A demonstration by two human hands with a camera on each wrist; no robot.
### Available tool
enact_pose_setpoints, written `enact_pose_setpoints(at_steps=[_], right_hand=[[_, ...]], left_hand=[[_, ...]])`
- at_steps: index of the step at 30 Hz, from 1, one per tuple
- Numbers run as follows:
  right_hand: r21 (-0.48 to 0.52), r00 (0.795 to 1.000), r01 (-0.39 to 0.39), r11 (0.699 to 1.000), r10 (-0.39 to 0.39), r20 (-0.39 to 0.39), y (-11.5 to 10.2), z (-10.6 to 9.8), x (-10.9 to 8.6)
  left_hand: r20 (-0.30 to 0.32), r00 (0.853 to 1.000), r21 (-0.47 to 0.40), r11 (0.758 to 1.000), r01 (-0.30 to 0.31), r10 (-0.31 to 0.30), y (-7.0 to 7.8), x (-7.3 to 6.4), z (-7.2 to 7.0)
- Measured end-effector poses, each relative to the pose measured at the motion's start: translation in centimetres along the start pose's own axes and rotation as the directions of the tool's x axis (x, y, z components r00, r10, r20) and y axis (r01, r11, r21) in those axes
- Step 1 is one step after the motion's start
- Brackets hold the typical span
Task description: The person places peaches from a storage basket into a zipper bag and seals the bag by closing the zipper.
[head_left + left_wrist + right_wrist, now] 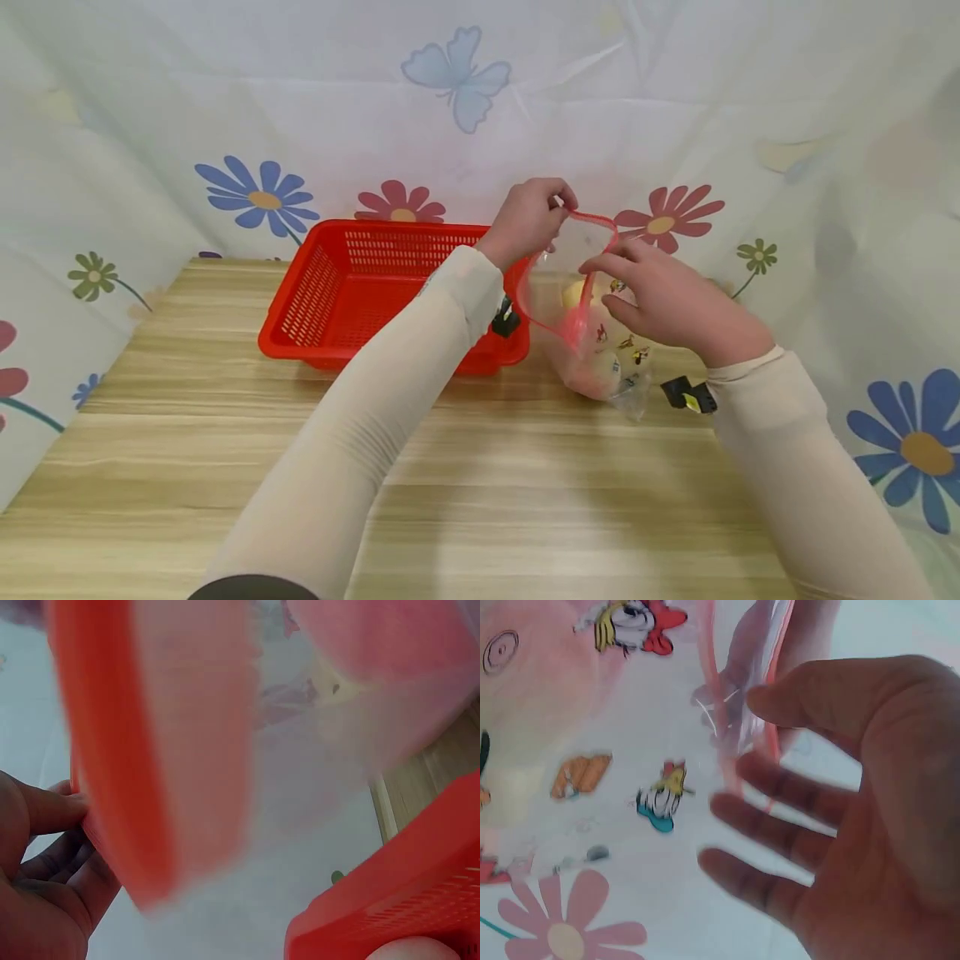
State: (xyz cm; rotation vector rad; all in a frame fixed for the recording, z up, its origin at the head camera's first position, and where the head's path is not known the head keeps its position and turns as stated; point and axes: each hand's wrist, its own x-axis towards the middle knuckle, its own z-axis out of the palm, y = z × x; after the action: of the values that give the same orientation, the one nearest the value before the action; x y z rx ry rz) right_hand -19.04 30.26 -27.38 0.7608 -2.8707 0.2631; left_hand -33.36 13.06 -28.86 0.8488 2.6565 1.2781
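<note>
A clear plastic zip bag (603, 333) with a red-pink rim and cartoon prints stands at the right of the basket, its mouth spread wide. Inside it, pink and pale yellow rounded things (588, 379) show through the film. My left hand (525, 221) pinches the far left part of the rim between thumb and fingers, as the left wrist view confirms. At the near right side of the mouth is my right hand (667, 300), its fingers spread and nearly straight. In the right wrist view its fingertips (742, 765) overlap the rim, with a gap between thumb and fingers.
A red slatted plastic basket (300, 350) sits on the wood-grain table (480, 475), left of the bag and partly behind my left forearm. Its near right corner lies close to the bag. A flower-printed white cloth (360, 125) hangs behind and at both sides.
</note>
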Motion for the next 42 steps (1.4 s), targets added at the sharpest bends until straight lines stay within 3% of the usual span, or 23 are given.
enact_pose_setpoints(at_steps=[6, 13, 18, 20, 23, 26, 34, 42], right_hand=[[0.037, 0.988, -0.123, 0.992, 0.126, -0.091, 1.5, 0.2, 1.5], [0.17, 0.994, -0.051, 0.984, 0.066, -0.088, 3.3, 0.4, 2.3], [0.239, 0.983, -0.116, 0.964, 0.146, -0.11, 3.6, 0.2, 1.8], [0.244, 0.98, -0.14, 0.96, 0.169, -0.105, 3.5, 0.0, 1.6], [0.25, 0.98, -0.135, 0.959, 0.167, -0.109, 3.5, -0.2, 1.3], [0.245, 0.981, -0.116, 0.962, 0.15, -0.125, 3.6, -0.2, 1.1], [0.255, 0.981, -0.096, 0.962, 0.135, -0.142, 3.5, -0.2, 1.1], [0.245, 0.979, -0.095, 0.965, 0.135, -0.151, 3.5, 0.1, 1.4]], left_hand=[[0.007, 1.0, 0.021, 1.0, 0.009, -0.01, -0.9, 0.1, 0.0], [0.025, 0.999, -0.014, 0.999, 0.032, -0.032, -1.5, -0.1, 0.0], [0.068, 0.996, 0.022, 0.998, 0.057, -0.058, -2.1, -0.6, -0.5], [0.101, 0.99, 0.056, 0.994, 0.098, -0.103, -2.5, -1.0, -0.9], [0.16, 0.968, 0.086, 0.98, 0.179, -0.191, -3.2, -1.7, -1.3], [0.181, 0.957, 0.076, 0.973, 0.217, -0.227, -3.8, -2.3, -1.5], [0.108, 0.98, 0.081, 0.984, 0.159, -0.167, -4.8, -2.2, -1.6], [0.148, 0.979, -0.005, 0.99, 0.142, -0.14, -6.7, -2.6, -2.5]])
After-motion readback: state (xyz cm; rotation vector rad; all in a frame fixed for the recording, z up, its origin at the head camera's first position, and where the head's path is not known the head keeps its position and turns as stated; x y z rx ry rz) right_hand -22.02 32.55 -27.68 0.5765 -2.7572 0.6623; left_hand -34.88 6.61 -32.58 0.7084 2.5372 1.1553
